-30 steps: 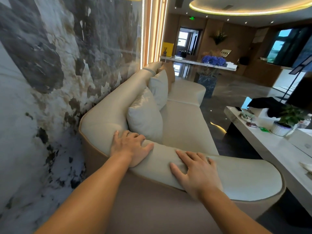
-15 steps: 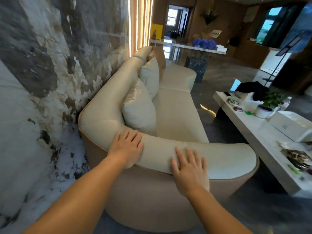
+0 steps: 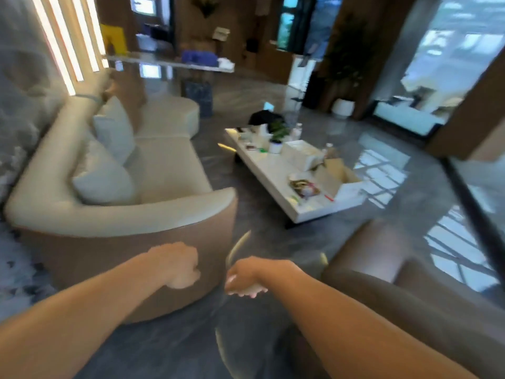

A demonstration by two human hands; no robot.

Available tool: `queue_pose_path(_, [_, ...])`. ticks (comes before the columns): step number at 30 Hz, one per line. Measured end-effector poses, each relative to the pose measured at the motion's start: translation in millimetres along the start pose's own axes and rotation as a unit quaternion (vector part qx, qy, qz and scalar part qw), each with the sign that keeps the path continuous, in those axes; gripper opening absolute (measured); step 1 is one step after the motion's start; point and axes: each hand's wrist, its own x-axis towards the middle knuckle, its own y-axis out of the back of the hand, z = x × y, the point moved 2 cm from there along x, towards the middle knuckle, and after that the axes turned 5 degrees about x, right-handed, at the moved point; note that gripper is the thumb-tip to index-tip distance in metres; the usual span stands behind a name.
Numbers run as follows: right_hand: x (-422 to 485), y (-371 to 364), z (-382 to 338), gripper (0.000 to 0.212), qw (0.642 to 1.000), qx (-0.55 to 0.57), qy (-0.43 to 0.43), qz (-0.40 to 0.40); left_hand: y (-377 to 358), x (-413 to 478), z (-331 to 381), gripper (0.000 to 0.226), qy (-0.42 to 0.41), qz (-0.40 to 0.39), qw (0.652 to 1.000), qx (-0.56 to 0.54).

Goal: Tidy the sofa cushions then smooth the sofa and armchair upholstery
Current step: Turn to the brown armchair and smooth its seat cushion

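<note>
The cream sofa curves along the left wall, with a tan outer shell. Two pale cushions lean on its backrest: the near cushion and a second cushion behind it. A brown armchair stands at the lower right. My left hand hangs in front of the sofa's tan side, off the upholstery, fingers curled down. My right hand hangs over the floor between sofa and armchair, fingers curled and blurred. Neither hand holds anything.
A white low table cluttered with a potted plant, boxes and bottles stands right of the sofa. Glossy dark floor lies between sofa, table and armchair. The marble wall runs behind the sofa. A long counter stands at the back.
Both hands have lifted off the sofa's armrest and dropped below it. The view has pulled back and swung right, which brings the armchair and the whole table into sight.
</note>
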Motion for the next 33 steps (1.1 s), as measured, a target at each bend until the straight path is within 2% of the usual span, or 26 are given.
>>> queue_pose_path(3, [-117, 5, 74, 0.033, 0.999, -0.006, -0.011, 0.04, 34, -37, 104, 0.028, -0.08, 0.005, 0.997, -0.001])
queue_pose_path(6, [-230, 4, 150, 0.03, 0.991, 0.012, -0.058, 0.119, 71, -66, 207, 0.03, -0.164, 0.042, 0.985, -0.015])
queue_pose_path(8, [-290, -5, 195, 0.024, 0.978, 0.043, -0.101, 0.18, 87, -83, 269, 0.03, -0.216, 0.04, 0.975, -0.016])
queue_pose_path(10, [-337, -20, 234, 0.018, 0.956, 0.088, -0.151, 0.236, 97, -95, 321, 0.041, -0.26, 0.033, 0.965, -0.004])
queue_pose_path(15, [-403, -81, 298, 0.067, 0.915, 0.126, -0.274, 0.268, 84, -114, 413, 0.09, -0.363, 0.021, 0.929, 0.062])
queue_pose_path(19, [-406, -117, 304, 0.076, 0.883, 0.123, -0.304, 0.337, 56, -107, 449, 0.115, -0.41, -0.008, 0.907, 0.096])
queue_pose_path(23, [-401, -127, 295, 0.065, 0.845, 0.096, -0.322, 0.416, 42, -85, 453, 0.129, -0.447, -0.011, 0.884, 0.134])
queue_pose_path(25, [-400, -130, 299, 0.059, 0.828, 0.09, -0.323, 0.449, 32, -73, 460, 0.132, -0.475, -0.005, 0.868, 0.146])
queue_pose_path(29, [-402, -136, 302, 0.054, 0.819, 0.075, -0.313, 0.475, 24, -69, 469, 0.13, -0.522, 0.011, 0.836, 0.166])
queue_pose_path(33, [-412, -140, 315, 0.053, 0.816, 0.075, -0.29, 0.495, 22, -74, 484, 0.129, -0.523, 0.02, 0.836, 0.165])
